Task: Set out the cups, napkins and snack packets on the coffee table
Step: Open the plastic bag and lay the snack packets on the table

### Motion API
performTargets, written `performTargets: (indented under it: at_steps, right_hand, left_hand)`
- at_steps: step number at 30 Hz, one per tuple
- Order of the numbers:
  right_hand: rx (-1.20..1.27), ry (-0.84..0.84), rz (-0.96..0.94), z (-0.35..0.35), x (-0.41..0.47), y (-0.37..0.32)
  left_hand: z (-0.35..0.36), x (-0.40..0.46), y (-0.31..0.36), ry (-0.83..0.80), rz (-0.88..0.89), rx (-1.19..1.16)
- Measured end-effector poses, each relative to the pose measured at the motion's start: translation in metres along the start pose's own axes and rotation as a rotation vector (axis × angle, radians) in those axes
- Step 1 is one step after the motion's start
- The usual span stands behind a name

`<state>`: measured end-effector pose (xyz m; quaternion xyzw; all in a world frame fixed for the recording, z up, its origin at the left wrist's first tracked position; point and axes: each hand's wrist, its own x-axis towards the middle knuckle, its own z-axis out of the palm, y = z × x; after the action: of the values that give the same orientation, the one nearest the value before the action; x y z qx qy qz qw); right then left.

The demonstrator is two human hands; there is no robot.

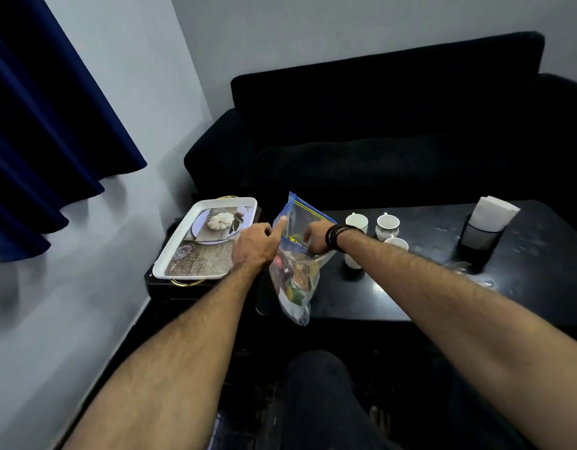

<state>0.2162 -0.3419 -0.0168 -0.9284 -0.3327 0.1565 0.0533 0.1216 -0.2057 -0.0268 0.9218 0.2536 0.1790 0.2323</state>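
Head view: a clear plastic zip bag with a blue sealing strip (pixel 297 254), filled with assorted colourful snack packets (pixel 293 277), stands upright at the near left corner of the dark, glossy coffee table (pixel 443 254). The left hand (pixel 254 245) pinches the bag's upper left edge between thumb and curled fingers, holding the mouth open. The right hand (pixel 316 237), with dark cord bracelets (pixel 334 237) on its wrist, reaches into the bag's mouth; its fingers are curled down inside, and whether they grip a packet cannot be told. Three white ceramic cups show on the table just beyond the right wrist: one with a plain body (pixel 357 222), one with a patterned base (pixel 387 226) to its right, and a third (pixel 397 244) nearer, partly hidden by the forearm. A further white object (pixel 352 261) sits under the forearm, unclear. Toward the table's right end, a dark cylindrical holder (pixel 478 241) carries folded white paper napkins (pixel 491 211) standing upright. Left of the table, a white rectangular serving tray with a printed pumpkin picture and gold handles (pixel 173 251) rests on a dark side stand. A black sofa (pixel 378 125) stands behind the table, and a dark blue curtain (pixel 37 125) hangs at the left.
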Motion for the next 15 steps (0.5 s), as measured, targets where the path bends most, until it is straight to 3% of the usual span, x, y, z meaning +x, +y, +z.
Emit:
performTargets:
  at_steps: [6,12,15]
  right_hand:
    - [0.07,-0.104,-0.012,0.013,0.012,0.003]
    - [0.104,-0.112,-0.04,0.031,0.028,0.003]
    - [0.175,-0.222,-0.054,0.041,0.042,0.0]
  left_hand:
    - [0.028,-0.008,-0.016,-0.16,-0.34,-0.103]
    - [0.062,-0.02,-0.039,-0.241,-0.804,-0.492]
    - [0.082,-0.026,-0.049,-0.321,-0.934,-0.597]
